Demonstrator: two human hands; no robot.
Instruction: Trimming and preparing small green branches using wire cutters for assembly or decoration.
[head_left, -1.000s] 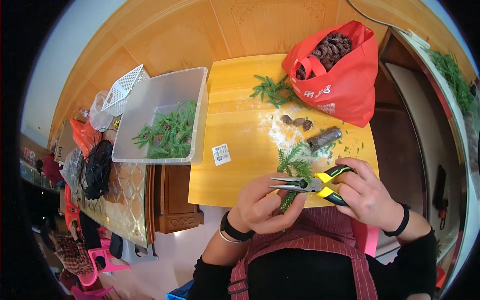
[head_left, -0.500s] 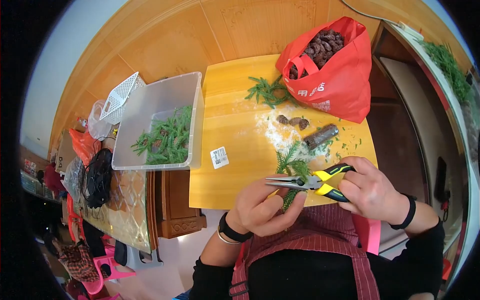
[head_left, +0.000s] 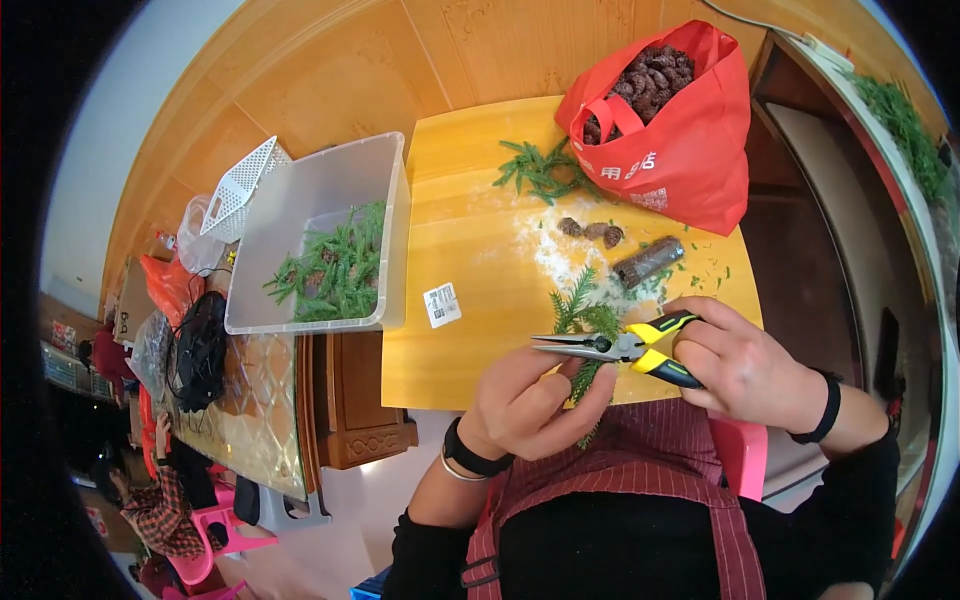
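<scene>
My left hand (head_left: 540,400) pinches a green pine sprig (head_left: 575,310), probably artificial, whose needles stick out above and below the fingers. My right hand (head_left: 740,362) grips long-nose pliers (head_left: 655,348) by their yellow and black handles. The pliers point left across the sprig, their jaws slightly parted and just above my left fingers. Whether the jaws touch a stem is hard to see. Beyond the hands, a dark shiny cylinder (head_left: 648,262) and several small pine cones (head_left: 592,231) lie on the yellow table (head_left: 450,370) among white powder and green clippings.
A red bag (head_left: 680,165) full of pine cones stands at the far right, beside loose green sprigs (head_left: 540,172). On the left is a clear plastic bin (head_left: 397,230) holding more sprigs, near a white basket (head_left: 240,185). A white label (head_left: 442,305) lies on the table. Another person (head_left: 165,515) sits far left.
Both hands, with the sprig and pliers, have shifted slightly away from me. The whole view has moved a little. Both grips stay the same.
</scene>
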